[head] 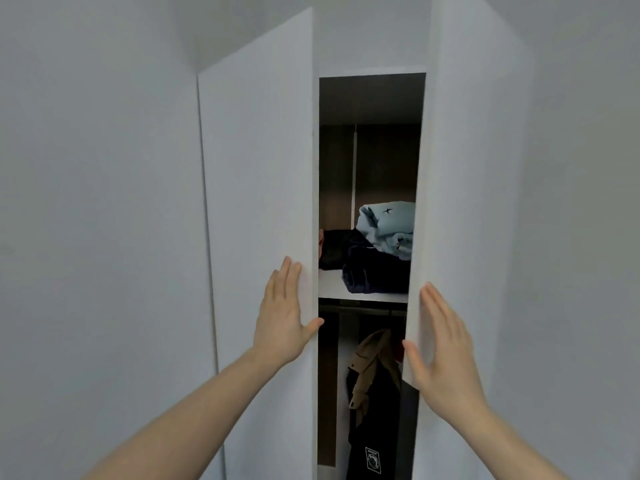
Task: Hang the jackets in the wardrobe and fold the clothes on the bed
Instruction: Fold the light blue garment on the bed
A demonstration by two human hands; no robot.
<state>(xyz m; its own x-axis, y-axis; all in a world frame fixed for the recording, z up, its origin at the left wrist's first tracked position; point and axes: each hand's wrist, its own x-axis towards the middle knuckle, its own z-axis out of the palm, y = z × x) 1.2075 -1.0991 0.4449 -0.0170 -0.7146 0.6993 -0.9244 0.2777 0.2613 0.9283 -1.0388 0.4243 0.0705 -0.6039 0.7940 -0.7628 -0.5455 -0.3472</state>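
Between the two tall doors, the wardrobe (370, 98) gap shows jackets (372, 382) hanging straight ahead, while the left hand (284, 313) and right hand (440, 344) press flat, fingers straight, equally near.

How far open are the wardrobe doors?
Partly open: the left door and right door leave a narrow gap showing folded clothes and hanging jackets.
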